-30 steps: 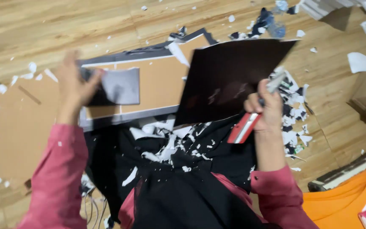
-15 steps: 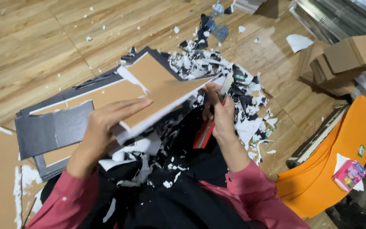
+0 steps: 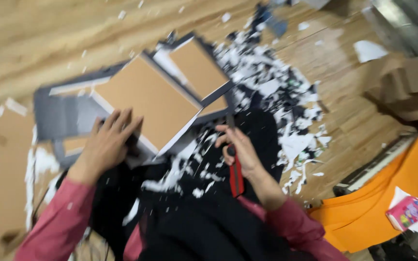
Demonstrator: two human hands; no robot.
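Observation:
My left hand [image 3: 108, 143] lies flat, fingers spread, on the near left corner of a brown square board [image 3: 146, 99] with a white edge. The board rests over my lap and the floor. My right hand [image 3: 238, 152] is shut on a red and black utility knife [image 3: 235, 174], just right of the board's near corner. A second brown board with a dark rim [image 3: 199, 67] lies behind the first. Black cloth with white scraps [image 3: 180, 179] covers my lap.
White and black paper scraps [image 3: 286, 96] litter the wooden floor to the right. Grey sheets [image 3: 59, 113] lie at left, cardboard boxes [image 3: 407, 82] at far right. An orange sheet [image 3: 393, 198] with a small pink packet [image 3: 406, 212] sits at lower right.
The board has come down from a raised, tilted hold to lying flat. My left hand now presses on its near corner. My right hand with the knife has dropped lower.

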